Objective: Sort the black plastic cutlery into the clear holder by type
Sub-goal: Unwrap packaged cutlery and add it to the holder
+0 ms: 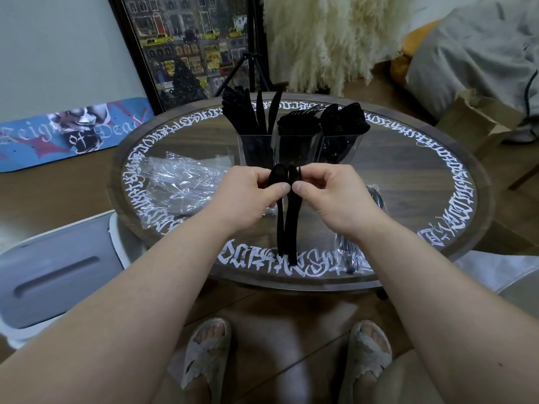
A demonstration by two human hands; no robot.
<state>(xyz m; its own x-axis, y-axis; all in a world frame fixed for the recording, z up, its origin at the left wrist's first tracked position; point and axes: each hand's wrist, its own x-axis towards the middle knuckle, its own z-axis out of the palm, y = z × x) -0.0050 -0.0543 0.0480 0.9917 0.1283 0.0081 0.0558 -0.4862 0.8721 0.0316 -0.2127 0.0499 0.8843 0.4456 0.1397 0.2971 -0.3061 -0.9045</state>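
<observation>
Step in hand: a small bunch of black cutlery is held up over the table (408, 182) and is being split by type.

- Left hand (248, 193): thumb and fingers pinched shut on the spoon (277, 182), bowl up, handle hanging toward 6 o'clock.
- Right hand (326, 193): thumb and forefinger pinched shut on the piece beside it (293, 199). A fork is likely; a knife may be stacked with it. Black on black, so the count cannot be told.
- The two pieces touch near the top, with handles slightly spread at the bottom.

The clear holder (297, 150) stands just beyond the hands at 12 o'clock, with three compartments: knives (250, 112) at 11 o'clock, forks (297, 123) in the middle, spoons (347, 118) at 1 o'clock. All three are already well filled.

Empty wrappers (180, 185) lie at 9 o'clock. A wrapped set (350, 252), apparently unopened, lies at 4 o'clock, so the task is judged well along but not finished.

Next move: the pieces need to be pulled fully apart, then each dropped handle-down into its matching compartment. The compartments are crowded, so a gap must be found before release.
</observation>
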